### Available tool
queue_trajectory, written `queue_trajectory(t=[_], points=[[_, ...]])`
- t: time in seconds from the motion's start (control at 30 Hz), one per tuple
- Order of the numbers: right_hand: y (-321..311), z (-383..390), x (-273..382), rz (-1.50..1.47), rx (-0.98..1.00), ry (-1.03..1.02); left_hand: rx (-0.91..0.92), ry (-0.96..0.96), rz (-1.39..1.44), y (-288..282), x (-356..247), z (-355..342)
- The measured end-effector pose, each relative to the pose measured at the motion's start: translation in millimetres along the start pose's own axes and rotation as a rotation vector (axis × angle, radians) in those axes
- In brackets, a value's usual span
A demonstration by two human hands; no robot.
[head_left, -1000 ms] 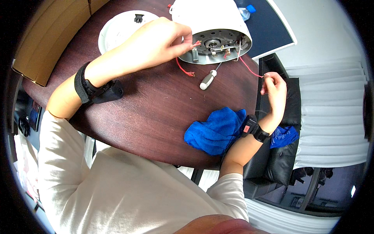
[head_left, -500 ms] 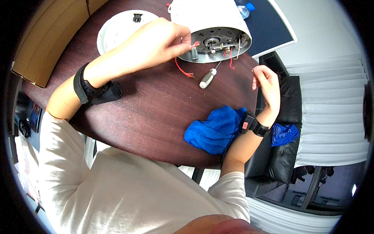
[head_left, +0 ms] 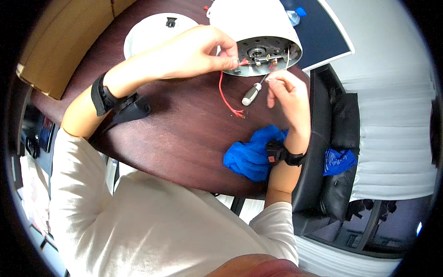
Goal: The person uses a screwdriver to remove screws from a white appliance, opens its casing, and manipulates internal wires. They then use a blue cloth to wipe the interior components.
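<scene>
A white rounded appliance [head_left: 251,21] lies on its side at the far end of the table, its open underside toward me, showing dark metal parts, a round centre and small brackets. My left hand [head_left: 210,51] pinches red wires [head_left: 243,62] at the left edge of that opening. From near my fingers, another red wire [head_left: 223,94] hangs onto the tabletop with a frayed end. My right hand [head_left: 291,94] is raised just below the opening, thumb and forefinger together; anything between them is too small to make out. A grey-and-white screwdriver [head_left: 252,94] lies between my hands, its shaft toward the appliance.
A white round cover [head_left: 152,30] with a black fitting lies at the far left, near a cardboard box [head_left: 60,51]. A blue cloth [head_left: 249,159] lies by my right wrist. A blue-capped bottle [head_left: 295,17] stands behind the appliance. A black sofa [head_left: 344,120] is on the right.
My right hand has moved left and in toward the appliance's opening. The left hand keeps its pinch on the red wires, and the hanging red wire now droops lower.
</scene>
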State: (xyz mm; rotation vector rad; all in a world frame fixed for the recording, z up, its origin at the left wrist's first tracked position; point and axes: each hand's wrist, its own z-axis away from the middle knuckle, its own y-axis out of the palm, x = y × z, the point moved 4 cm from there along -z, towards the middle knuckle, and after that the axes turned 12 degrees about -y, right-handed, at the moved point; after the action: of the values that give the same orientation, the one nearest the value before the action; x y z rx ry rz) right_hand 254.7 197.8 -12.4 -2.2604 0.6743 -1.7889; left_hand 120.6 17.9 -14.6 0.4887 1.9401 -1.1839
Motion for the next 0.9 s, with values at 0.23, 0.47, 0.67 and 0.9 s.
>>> queue_trajectory(t=[0.23,0.47,0.67,0.9], points=[[85,-46,22,0.110,0.192,0.019,0.064,-0.207,-0.182,-65,20,15],[150,-95,0,0.261,0.287,-0.022,-0.165,-0.385,-0.322,-93,99,38],[151,-103,8,0.427,0.236,-0.090,-0.373,-0.339,-0.357,-103,132,45],[147,-48,133,0.386,0.276,-0.118,-0.387,-0.487,-0.276,-109,147,59]])
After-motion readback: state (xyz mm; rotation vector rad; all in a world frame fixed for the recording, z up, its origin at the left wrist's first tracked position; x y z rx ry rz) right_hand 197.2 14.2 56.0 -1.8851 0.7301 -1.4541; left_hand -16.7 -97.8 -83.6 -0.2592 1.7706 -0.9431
